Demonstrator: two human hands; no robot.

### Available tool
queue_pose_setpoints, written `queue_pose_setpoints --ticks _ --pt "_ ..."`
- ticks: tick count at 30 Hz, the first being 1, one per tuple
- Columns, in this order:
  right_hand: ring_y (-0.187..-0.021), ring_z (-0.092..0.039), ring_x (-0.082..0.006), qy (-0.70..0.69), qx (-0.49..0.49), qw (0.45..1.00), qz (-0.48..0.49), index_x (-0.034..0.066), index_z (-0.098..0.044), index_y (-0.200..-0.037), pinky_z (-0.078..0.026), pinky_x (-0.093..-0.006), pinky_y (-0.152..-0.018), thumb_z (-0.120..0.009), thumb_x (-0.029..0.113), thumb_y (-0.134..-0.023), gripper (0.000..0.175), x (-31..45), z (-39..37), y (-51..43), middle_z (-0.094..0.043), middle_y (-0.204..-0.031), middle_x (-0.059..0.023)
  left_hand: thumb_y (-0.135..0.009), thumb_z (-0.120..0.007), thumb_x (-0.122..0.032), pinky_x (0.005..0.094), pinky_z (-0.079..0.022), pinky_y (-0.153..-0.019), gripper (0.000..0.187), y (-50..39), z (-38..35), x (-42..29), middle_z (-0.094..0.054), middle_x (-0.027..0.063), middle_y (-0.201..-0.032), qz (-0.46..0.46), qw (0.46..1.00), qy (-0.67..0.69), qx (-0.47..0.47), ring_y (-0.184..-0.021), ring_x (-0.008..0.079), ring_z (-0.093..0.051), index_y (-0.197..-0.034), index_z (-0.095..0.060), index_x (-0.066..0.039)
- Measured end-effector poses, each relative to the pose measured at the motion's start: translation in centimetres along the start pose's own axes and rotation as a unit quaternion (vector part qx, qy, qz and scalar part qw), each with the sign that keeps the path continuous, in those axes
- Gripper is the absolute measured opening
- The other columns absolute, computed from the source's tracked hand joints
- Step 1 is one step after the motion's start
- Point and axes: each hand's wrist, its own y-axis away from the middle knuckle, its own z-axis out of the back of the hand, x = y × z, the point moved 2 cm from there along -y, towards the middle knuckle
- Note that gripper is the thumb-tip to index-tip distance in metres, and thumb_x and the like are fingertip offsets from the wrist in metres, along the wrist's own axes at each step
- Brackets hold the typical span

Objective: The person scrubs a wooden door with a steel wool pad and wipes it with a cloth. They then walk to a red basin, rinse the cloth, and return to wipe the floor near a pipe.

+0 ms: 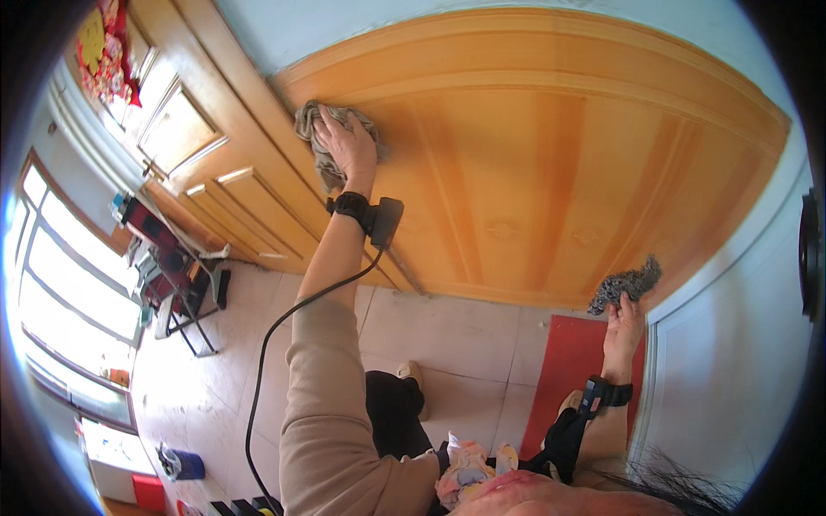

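Note:
My left hand [348, 145] lies spread on a crumpled grey-brown cloth [328, 169], pressing it against the upper left end of the wooden wall panelling [503, 161], beside the door frame. Lower on the right, my right hand [624, 322] holds a dark grey, mesh-like scouring pad or cloth [624, 284] by its lower edge, near the bottom right of the panelling. Whether that pad touches the wood I cannot tell. Both wrists carry black strapped devices, and a black cable runs from the left one.
A wooden door [239, 142] with a red decoration stands at left. Beyond it are a folded metal-framed item [187, 290] and a blue bin [187, 466]. A red mat [555, 374] lies on the tiled floor by a white door [723, 387] at right.

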Motion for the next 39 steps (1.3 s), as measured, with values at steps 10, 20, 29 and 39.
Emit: queue_pose_setpoints --ticks 10,20,29,39 --pt "-0.091 -0.053 -0.0087 -0.037 -0.02 0.999 0.006 0.0103 -0.059 -0.106 -0.042 -0.0277 -0.08 -0.064 0.009 -0.087 0.02 2.6 -0.3 1.1 -0.06 -0.101 0.0024 -0.081 -0.061 -0.029 0.0482 -0.043 -0.088 0.063 6.6 -6.2 -18.3 -0.045 0.0126 -0.129 -0.39 0.918 -0.051 -0.048 -0.124 0.0322 -0.039 -0.138 -0.04 -0.015" --pt "-0.092 -0.053 -0.0086 -0.037 -0.04 0.998 -0.008 0.0108 -0.059 -0.104 -0.043 -0.0274 -0.078 -0.064 0.011 -0.086 0.018 3.7 0.4 1.0 -0.06 -0.101 0.0026 -0.078 -0.061 -0.025 0.0431 -0.049 -0.088 0.05 16.8 -9.7 -30.8 -0.04 0.0108 -0.138 -0.677 0.733 -0.065 -0.009 -0.131 0.0258 -0.037 -0.127 -0.051 -0.019" --pt "-0.094 -0.052 -0.0096 -0.016 -0.022 1.0 0.014 0.0079 -0.059 -0.102 -0.043 -0.0263 -0.077 -0.063 0.011 -0.087 0.016 2.0 0.7 0.3 -0.058 -0.103 0.0002 -0.077 -0.063 -0.021 0.0348 -0.052 -0.084 0.047 8.6 -5.4 -21.6 -0.042 0.0122 -0.137 -0.61 0.791 -0.027 -0.038 -0.127 0.0261 -0.042 -0.123 -0.054 -0.02" --pt "-0.09 -0.051 -0.0092 0.011 -0.02 0.999 0.027 0.0101 -0.058 -0.101 -0.041 -0.0262 -0.077 -0.064 0.012 -0.087 0.015 1.7 1.1 0.0 -0.057 -0.096 0.0012 -0.082 -0.062 -0.022 0.0463 -0.044 -0.095 0.06 1.2 -1.4 -8.7 -0.035 0.0214 -0.137 -0.445 0.893 -0.073 0.002 -0.124 0.042 -0.038 -0.137 -0.039 -0.018"
